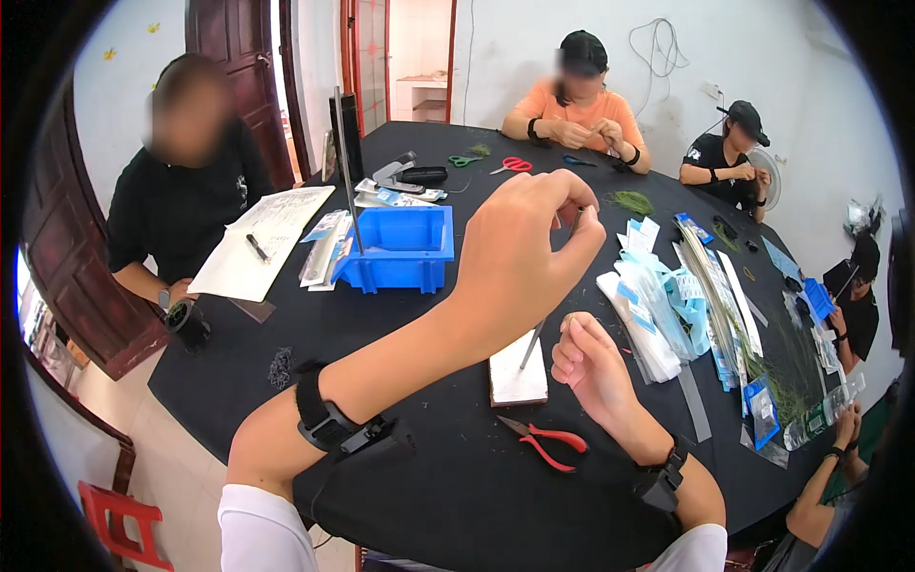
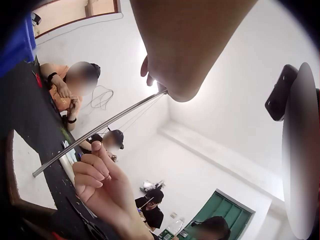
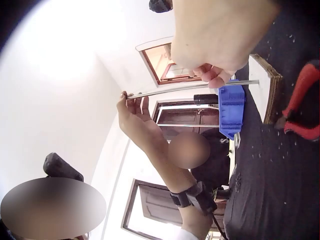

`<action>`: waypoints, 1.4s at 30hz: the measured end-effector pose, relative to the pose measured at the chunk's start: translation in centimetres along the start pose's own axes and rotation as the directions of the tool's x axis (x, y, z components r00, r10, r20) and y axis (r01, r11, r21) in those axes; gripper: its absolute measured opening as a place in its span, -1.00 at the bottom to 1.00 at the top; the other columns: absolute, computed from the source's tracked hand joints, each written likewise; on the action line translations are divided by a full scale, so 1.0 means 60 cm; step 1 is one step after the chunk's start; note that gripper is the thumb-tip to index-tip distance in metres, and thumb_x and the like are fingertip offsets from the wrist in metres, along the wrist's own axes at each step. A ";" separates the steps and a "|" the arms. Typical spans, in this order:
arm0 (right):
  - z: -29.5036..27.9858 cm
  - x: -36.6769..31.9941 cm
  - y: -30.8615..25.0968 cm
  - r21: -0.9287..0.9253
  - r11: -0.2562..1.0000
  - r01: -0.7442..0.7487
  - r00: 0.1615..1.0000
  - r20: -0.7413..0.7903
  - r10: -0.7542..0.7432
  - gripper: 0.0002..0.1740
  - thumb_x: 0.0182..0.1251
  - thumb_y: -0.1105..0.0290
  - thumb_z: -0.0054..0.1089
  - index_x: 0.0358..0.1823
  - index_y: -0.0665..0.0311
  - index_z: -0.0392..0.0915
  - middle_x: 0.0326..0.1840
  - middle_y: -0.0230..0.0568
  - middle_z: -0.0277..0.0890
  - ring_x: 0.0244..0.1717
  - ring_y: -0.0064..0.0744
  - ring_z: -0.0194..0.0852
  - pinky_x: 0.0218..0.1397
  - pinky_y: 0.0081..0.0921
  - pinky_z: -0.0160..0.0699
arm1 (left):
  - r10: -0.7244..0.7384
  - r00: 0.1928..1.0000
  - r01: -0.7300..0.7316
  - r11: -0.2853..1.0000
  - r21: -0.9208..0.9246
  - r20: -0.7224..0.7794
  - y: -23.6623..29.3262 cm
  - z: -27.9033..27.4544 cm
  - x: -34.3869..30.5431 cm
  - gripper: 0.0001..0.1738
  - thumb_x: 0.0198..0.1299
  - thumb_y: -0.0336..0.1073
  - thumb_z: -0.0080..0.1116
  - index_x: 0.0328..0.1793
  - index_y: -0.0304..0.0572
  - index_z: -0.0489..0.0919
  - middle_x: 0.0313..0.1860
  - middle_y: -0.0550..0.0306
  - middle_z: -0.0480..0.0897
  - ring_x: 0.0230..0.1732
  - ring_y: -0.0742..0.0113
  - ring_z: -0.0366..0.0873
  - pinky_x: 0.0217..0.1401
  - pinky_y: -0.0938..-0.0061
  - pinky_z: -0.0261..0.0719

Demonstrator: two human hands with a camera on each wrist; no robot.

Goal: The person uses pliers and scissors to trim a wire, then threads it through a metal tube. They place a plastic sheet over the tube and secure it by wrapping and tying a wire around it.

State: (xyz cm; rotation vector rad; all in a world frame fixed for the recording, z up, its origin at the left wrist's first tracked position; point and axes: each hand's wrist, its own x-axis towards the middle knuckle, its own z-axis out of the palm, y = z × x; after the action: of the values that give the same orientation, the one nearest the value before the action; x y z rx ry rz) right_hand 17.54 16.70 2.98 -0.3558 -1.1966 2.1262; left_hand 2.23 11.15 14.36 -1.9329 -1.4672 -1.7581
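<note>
A thin metal rod (image 1: 532, 347) stands on a white block (image 1: 518, 374) in the head view. The left hand (image 1: 519, 253) is raised above it, thumb and fingers pinching the rod's top end. Lower and beside the rod is the right hand (image 1: 599, 374), its fingers curled and thumb against forefinger. In the left wrist view, fine strands run from the rod's top toward the right hand (image 2: 107, 185); their far ends are too thin to follow. In the right wrist view, the left hand (image 3: 142, 125) is at the rod's far end, the right hand (image 3: 215, 50) near its middle.
Red-handled pliers (image 1: 553, 445) lie in front of the block. A blue bin (image 1: 400, 250) stands behind, left of the hands. Packets and strips (image 1: 658, 319) lie to the right. An open notebook (image 1: 267, 238) is at the left. Several people sit around the black table.
</note>
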 end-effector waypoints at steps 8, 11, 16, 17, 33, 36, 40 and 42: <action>-0.004 0.000 0.002 0.040 0.999 -0.028 0.999 0.027 0.027 -0.83 0.47 0.29 -0.09 -0.20 0.23 0.38 -0.57 -0.49 0.17 -0.53 -0.61 0.20 -0.42 -0.59 0.27 | -0.011 1.000 0.012 1.000 -0.022 0.025 0.003 0.004 0.005 -0.79 0.19 -0.27 0.10 -0.21 -0.30 0.57 -0.38 0.07 0.60 -0.31 0.38 0.53 -0.19 0.49 0.46; -0.006 0.001 0.002 0.041 0.999 -0.031 0.999 0.024 0.030 -0.83 0.47 0.29 -0.10 -0.20 0.23 0.38 -0.57 -0.48 0.18 -0.53 -0.60 0.21 -0.43 -0.59 0.26 | -0.082 0.996 0.080 0.993 -0.083 -0.026 -0.017 -0.007 0.012 -0.68 0.30 -0.15 0.03 -0.15 -0.30 0.58 -0.33 0.10 0.62 -0.25 0.43 0.54 -0.16 0.52 0.46; -0.009 0.002 0.001 0.042 0.998 -0.037 0.999 0.036 0.035 -0.83 0.46 0.29 -0.09 -0.21 0.23 0.37 -0.57 -0.48 0.18 -0.52 -0.60 0.22 -0.43 -0.59 0.26 | -0.265 0.963 0.269 0.930 0.252 -0.051 -0.149 -0.066 0.013 -0.57 0.28 -0.09 0.03 -0.05 -0.38 0.59 -0.24 -0.13 0.66 -0.16 0.25 0.62 -0.03 0.43 0.49; -0.009 0.003 0.001 0.037 0.999 -0.037 0.999 0.038 0.036 -0.83 0.46 0.29 -0.09 -0.21 0.23 0.37 -0.56 -0.48 0.18 -0.52 -0.60 0.22 -0.43 -0.58 0.26 | -0.335 0.942 0.313 0.872 0.376 -0.006 -0.175 -0.074 0.003 -0.55 0.26 -0.08 0.05 -0.03 -0.40 0.58 -0.24 -0.16 0.66 -0.15 0.18 0.63 -0.03 0.39 0.50; -0.011 0.000 0.001 0.012 0.998 -0.054 0.997 0.058 0.053 -0.83 0.46 0.29 -0.08 -0.22 0.23 0.40 -0.56 -0.49 0.16 -0.52 -0.60 0.21 -0.41 -0.58 0.28 | -0.528 0.835 0.453 0.819 0.352 0.156 -0.270 -0.060 -0.065 -0.72 0.08 -0.36 0.22 -0.10 -0.38 0.64 -0.21 -0.15 0.69 -0.15 0.20 0.67 -0.06 0.44 0.55; -0.011 0.000 0.000 0.005 0.999 -0.052 0.997 0.056 0.051 -0.83 0.46 0.29 -0.08 -0.22 0.22 0.40 -0.55 -0.49 0.16 -0.51 -0.60 0.21 -0.41 -0.58 0.28 | -0.477 0.874 0.432 0.849 0.305 0.090 -0.270 -0.064 -0.069 -0.77 0.10 -0.41 0.19 -0.14 -0.39 0.65 -0.25 -0.12 0.70 -0.19 0.25 0.68 -0.07 0.45 0.56; -0.011 0.000 0.000 -0.003 0.999 -0.045 0.997 0.054 0.045 -0.83 0.46 0.29 -0.07 -0.22 0.22 0.40 -0.55 -0.49 0.17 -0.51 -0.60 0.21 -0.41 -0.58 0.28 | -0.362 0.932 0.353 0.916 0.191 0.016 -0.228 -0.082 -0.055 -0.81 0.15 -0.43 0.13 -0.17 -0.41 0.63 -0.30 -0.05 0.69 -0.22 0.31 0.66 -0.11 0.50 0.58; -0.012 0.001 0.000 -0.002 0.999 -0.042 0.997 0.059 0.042 -0.83 0.45 0.29 -0.07 -0.22 0.23 0.40 -0.55 -0.49 0.17 -0.51 -0.60 0.21 -0.41 -0.58 0.28 | -0.395 0.919 0.395 0.919 -0.006 0.009 -0.196 -0.095 -0.048 -0.81 0.16 -0.42 0.13 -0.16 -0.41 0.60 -0.31 0.00 0.66 -0.27 0.34 0.65 -0.15 0.50 0.61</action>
State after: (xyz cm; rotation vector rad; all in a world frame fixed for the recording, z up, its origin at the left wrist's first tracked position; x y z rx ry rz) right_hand 17.89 17.22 2.58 -0.3228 -1.2334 2.1864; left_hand -9.55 11.81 8.10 -1.7359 -1.9684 -1.9078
